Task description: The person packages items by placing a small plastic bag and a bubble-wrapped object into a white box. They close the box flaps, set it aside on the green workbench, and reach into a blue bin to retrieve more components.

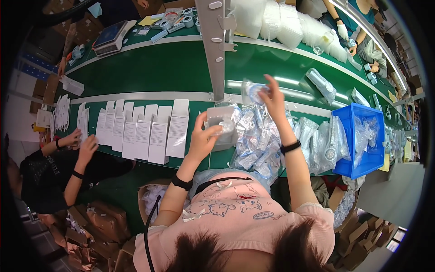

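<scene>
My left hand (203,136) grips a clear plastic tray (221,127) with a round white part in it, held just above the green table. My right hand (273,96) is raised further out and pinches a small clear bag (253,92) that holds a coiled bluish cable. Below and between my hands lies a heap of small clear bags (256,145) with similar parts.
A row of white folded cartons (142,129) lies to my left, where another person's hands (81,143) work. A blue bin (362,140) of bagged parts stands at the right. A grey metal post (215,45) rises ahead. Beyond runs the green conveyor (158,68), with a scale (111,37).
</scene>
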`<state>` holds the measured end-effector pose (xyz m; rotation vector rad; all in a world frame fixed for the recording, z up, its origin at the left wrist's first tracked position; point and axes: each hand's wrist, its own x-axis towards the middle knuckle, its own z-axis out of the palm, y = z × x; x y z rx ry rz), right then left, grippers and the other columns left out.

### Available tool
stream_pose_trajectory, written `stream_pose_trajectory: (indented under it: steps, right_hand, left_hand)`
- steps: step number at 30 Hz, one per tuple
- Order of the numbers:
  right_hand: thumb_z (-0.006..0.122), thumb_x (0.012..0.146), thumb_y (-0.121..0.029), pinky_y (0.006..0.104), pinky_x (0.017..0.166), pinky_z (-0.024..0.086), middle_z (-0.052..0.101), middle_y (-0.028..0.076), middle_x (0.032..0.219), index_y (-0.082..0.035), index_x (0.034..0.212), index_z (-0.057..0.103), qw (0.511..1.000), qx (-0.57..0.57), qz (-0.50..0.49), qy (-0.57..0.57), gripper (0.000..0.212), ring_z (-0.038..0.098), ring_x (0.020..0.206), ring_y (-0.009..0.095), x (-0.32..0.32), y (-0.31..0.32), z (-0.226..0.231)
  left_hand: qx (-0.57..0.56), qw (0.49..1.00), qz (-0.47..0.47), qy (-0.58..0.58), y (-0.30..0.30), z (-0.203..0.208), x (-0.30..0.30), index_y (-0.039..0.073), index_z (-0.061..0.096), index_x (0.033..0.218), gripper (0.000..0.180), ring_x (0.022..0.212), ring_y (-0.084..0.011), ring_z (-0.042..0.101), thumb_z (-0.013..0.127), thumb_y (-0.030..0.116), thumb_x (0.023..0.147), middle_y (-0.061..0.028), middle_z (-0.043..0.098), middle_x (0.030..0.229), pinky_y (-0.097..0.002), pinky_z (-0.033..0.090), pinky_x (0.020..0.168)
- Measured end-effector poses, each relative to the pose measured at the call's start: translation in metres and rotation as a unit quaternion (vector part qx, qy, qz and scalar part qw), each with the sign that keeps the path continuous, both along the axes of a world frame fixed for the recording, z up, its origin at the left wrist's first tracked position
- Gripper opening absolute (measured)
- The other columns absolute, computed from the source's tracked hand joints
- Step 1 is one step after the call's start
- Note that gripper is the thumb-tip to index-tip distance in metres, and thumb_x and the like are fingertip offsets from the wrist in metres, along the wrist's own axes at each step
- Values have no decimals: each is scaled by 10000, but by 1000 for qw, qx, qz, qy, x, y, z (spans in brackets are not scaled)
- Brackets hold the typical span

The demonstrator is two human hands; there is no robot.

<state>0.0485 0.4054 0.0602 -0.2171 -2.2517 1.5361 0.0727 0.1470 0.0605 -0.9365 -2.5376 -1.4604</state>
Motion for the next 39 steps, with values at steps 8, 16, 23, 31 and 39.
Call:
stream_pose_trajectory:
  steps: [8,16,23,31,39]
  right_hand:
    - [583,661,12,301,660,473,561,95,858,-42,931,583,941,175,167,235,276,570,740,230,69,-79,24]
    - [654,637,-184,530,935,265,512,85,969,-80,906,590,881,370,279,97,295,459,1021,252,73,-88,25]
    - [728,596,-214,456,982,254,409,118,1163,-65,1135,446,952,167,249,68,627,416,1095,261,76,-80,-35]
    - [785,545,-197,335,962,298,355,117,1214,-44,1270,197,950,-180,238,-88,946,354,1148,209,56,-58,-8]
    - [755,559,-133,346,915,348,416,111,1162,-37,1258,224,989,14,145,-13,883,427,1090,203,-8,4,48]
  left_hand:
    - [63,994,64,-65,20,5,-10,12,636,823,184,898,-279,544,624,-6,640,-148,477,1076,-310,438,754]
    - [49,995,55,-67,2,2,-10,10,631,836,182,894,-281,545,600,-6,657,-131,516,1014,-315,438,747]
    - [32,995,19,-90,3,-1,-4,23,629,847,182,947,-294,523,594,6,669,-145,488,1077,-332,416,808]
    - [380,908,93,-150,-11,8,-24,-25,475,1111,413,1100,-317,422,524,22,703,-153,448,1174,-365,308,935]
    - [-20,962,-65,263,51,57,-34,2,514,1021,348,1064,-301,445,561,50,679,-144,495,1109,-468,303,928]
